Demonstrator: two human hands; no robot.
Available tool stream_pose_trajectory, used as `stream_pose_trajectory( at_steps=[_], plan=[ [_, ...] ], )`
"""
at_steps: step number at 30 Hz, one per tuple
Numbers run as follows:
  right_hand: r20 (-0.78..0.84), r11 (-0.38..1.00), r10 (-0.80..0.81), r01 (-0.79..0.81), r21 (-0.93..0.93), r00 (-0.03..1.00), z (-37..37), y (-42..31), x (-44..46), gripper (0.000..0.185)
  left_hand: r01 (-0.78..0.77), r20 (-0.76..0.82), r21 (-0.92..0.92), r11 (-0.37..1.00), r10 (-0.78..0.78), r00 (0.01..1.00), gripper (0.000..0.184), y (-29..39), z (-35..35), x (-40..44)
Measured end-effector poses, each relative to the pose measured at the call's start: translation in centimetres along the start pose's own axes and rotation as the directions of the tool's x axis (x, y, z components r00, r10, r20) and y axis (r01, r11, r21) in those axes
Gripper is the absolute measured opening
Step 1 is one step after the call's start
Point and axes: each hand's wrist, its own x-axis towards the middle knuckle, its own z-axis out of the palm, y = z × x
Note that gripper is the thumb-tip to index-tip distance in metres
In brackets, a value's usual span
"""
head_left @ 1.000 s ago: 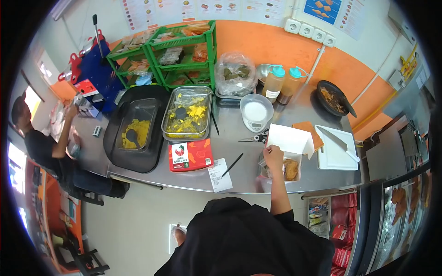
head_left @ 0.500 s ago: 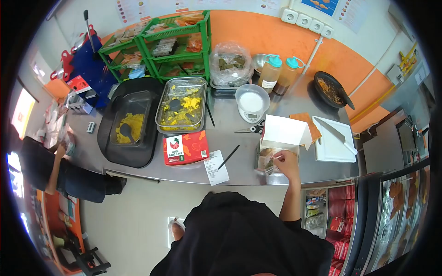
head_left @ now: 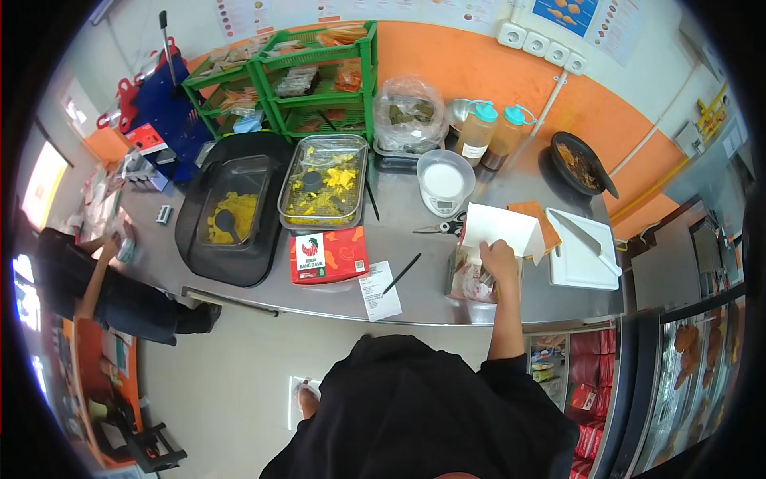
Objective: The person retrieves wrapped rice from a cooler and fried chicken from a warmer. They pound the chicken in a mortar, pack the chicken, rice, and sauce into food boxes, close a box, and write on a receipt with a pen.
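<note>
From where I stand, the right hand (head_left: 499, 261) dips over the open takeaway box (head_left: 497, 227) near the front of the desk (head_left: 431, 297), apparently arranging its contents (head_left: 476, 285), its grip too hidden to tell, and the next move calls for gentle, unsnagged handling.

PLACE: prep counter of a fried-chicken takeaway shop | STEEL: long stainless-steel worktop (head_left: 431, 279) | TRADE SIGNS: "Ayam Bang Dava" carton (head_left: 339, 255), printed receipt (head_left: 380, 290), pictured menu sheets (head_left: 343, 9) on the wall | FOOD: glass-fronted cabinet (head_left: 652, 407) showing browned pieces | KITCHENWARE: digital scale (head_left: 441, 206), knife (head_left: 576, 231) on white cutting board (head_left: 568, 270), squeeze bottles (head_left: 476, 137)
</note>
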Motion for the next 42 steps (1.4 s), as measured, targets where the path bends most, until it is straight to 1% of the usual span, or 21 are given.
stream_pose_trajectory(
  at_steps=[3, 6, 7, 10, 11, 13, 14, 15, 18, 22, 24, 25, 28, 29, 30, 31, 32, 35, 38, 39, 42],
  plan=[
    [0.086, 0.997, 0.053, -0.048, -0.059, 0.995, 1.9, -0.4, 0.8, 0.037, 0.112, 0.095, 0.0, 0.994, -0.112, 0.989, 0.022, -1.3, 0.4, -0.9],
    [0.012, 0.991, 0.053, -0.051, -0.126, 0.999, 3.1, -0.1, 0.6, 0.034, 0.094, 0.036, 0.028, 0.995, -0.095, 0.995, 0.023, -0.4, 0.2, -1.3],
    [-0.013, 0.998, 0.043, -0.043, -0.039, 0.999, 2.4, -0.1, -0.3, 0.031, 0.098, 0.033, 0.028, 0.995, -0.099, 0.995, 0.023, -0.2, 0.2, -1.1],
    [-0.015, 0.999, 0.007, -0.006, 0.05, 1.0, 2.4, 1.9, -3.5, 0.03, 0.027, -0.046, -0.017, 1.0, -0.027, 0.999, 0.027, 0.9, -0.2, -0.1],
    [0.004, 0.998, -0.021, 0.021, 0.056, 1.0, 2.6, 2.9, -4.5, 0.032, -0.079, -0.111, 0.025, 0.997, 0.081, 0.991, 0.022, 1.9, -0.6, 0.7],
    [0.072, 0.999, -0.031, 0.033, -0.029, 0.997, 3.0, 3.9, -6.1, 0.029, -0.182, -0.164, 0.073, 0.981, 0.192, 0.968, 0.018, 2.6, -0.7, 1.0],
    [0.139, 0.993, -0.037, 0.052, -0.107, 0.99, 3.2, 4.0, -6.7, 0.026, 0.354, -0.042, -0.438, 0.826, -0.413, 0.91, 0.012, 1.9, 0.0, 1.0],
    [0.127, 0.987, -0.044, 0.062, -0.147, 0.991, 2.0, 2.2, -7.4, 0.027, 0.689, 0.337, -0.696, 0.2, -0.757, 0.56, 0.011, 1.5, 0.3, 1.1],
    [0.077, 0.978, -0.211, 0.211, 0.007, 0.975, 0.8, 3.0, -7.2, 0.025, 0.685, 0.341, -0.705, 0.183, -0.76, 0.553, 0.014, 1.4, 0.5, 2.3],
    [0.257, 0.958, -0.146, 0.071, 0.279, 0.955, -3.2, 1.3, -5.5, 0.021, 0.678, 0.342, -0.72, 0.15, -0.773, 0.534, 0.018, 1.0, 0.8, 3.3],
    [0.393, 0.913, -0.101, -0.072, 0.401, 0.914, -3.2, 0.6, -3.8, 0.017, 0.613, 0.242, -0.705, 0.356, -0.692, 0.68, 0.02, -1.4, 2.5, 2.9],
    [0.423, 0.949, -0.12, -0.022, 0.315, 0.898, -3.3, -0.8, -3.5, 0.019, 0.615, 0.244, -0.705, 0.353, -0.694, 0.677, 0.02, -1.9, 3.0, 2.8],
    [0.345, 0.968, -0.228, 0.172, 0.184, 0.911, 0.0, -0.1, -2.2, 0.028, 0.529, 0.121, -0.597, 0.604, -0.584, 0.803, 0.019, -2.3, 3.0, 2.2],
    [0.308, 0.976, -0.216, 0.212, 0.048, 0.927, 0.8, 0.7, -2.1, 0.045, 0.615, 0.276, -0.721, 0.318, -0.683, 0.676, 0.018, -1.8, 2.3, 2.3],
    [0.313, 0.973, -0.23, 0.226, 0.049, 0.921, 0.3, 0.1, -2.7, 0.045, 0.636, 0.447, -0.772, -0.003, -0.714, 0.54, 0.018, -1.2, 1.8, 2.2],
    [0.202, 0.981, -0.192, 0.192, 0.023, 0.96, -1.1, -1.0, -4.0, 0.052, 0.629, 0.441, -0.777, -0.01, -0.722, 0.533, 0.018, -1.6, 2.2, 1.6],
    [0.09, 0.988, -0.152, 0.152, 0.001, 0.984, -1.7, -1.4, -5.2, 0.059, 0.573, 0.196, -0.687, 0.447, -0.645, 0.738, 0.019, -1.9, 2.7, 1.0],
    [-0.025, 0.977, -0.208, 0.206, -0.06, 0.978, -0.1, 1.2, -6.5, 0.063, 0.313, -0.022, -0.275, 0.909, -0.332, 0.943, 0.021, -2.0, 1.8, -1.1],
    [-0.089, 0.974, -0.219, 0.224, 0.042, 0.972, 0.3, 1.1, -6.4, 0.061, 0.213, 0.057, 0.044, 0.976, -0.216, 0.975, 0.022, 0.1, -0.5, -1.7],
    [-0.109, 0.967, -0.19, 0.205, 0.151, 0.976, 0.4, 0.7, -6.3, 0.06, 0.214, 0.11, 0.118, 0.97, -0.227, 0.968, 0.022, 1.2, -1.5, -1.7],
    [-0.11, 0.983, -0.092, 0.108, 0.15, 0.99, 1.5, 0.4, -5.6, 0.05, 0.341, 0.236, 0.174, 0.924, -0.376, 0.896, 0.021, 6.0, -4.1, 1.0]
  ],
)
